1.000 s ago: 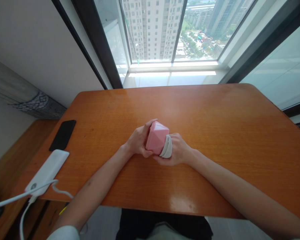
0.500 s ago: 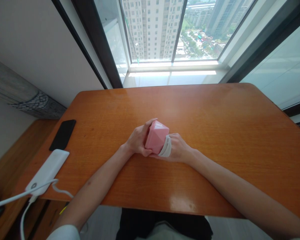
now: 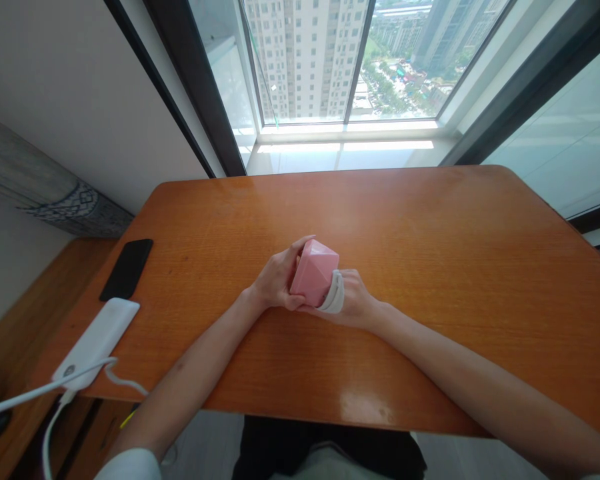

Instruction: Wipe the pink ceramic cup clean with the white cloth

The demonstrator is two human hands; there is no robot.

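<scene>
By window point(image 3: 359, 63), glossy wooden table point(image 3: 460, 267), left hand point(image 3: 279, 277) and right hand point(image 3: 357, 300) clasping pink block point(image 3: 314, 272)

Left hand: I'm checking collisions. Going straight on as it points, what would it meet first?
The pink, faceted, plastic-looking block it touches; beyond, probably the white looped band, though depth is unclear.

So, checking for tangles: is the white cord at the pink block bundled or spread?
Bundled: the white cord lies in close folds between the pink block and right hand.

The block point(image 3: 316, 270) looks smooth plastic, the table point(image 3: 455, 253) glossy wood.
</scene>
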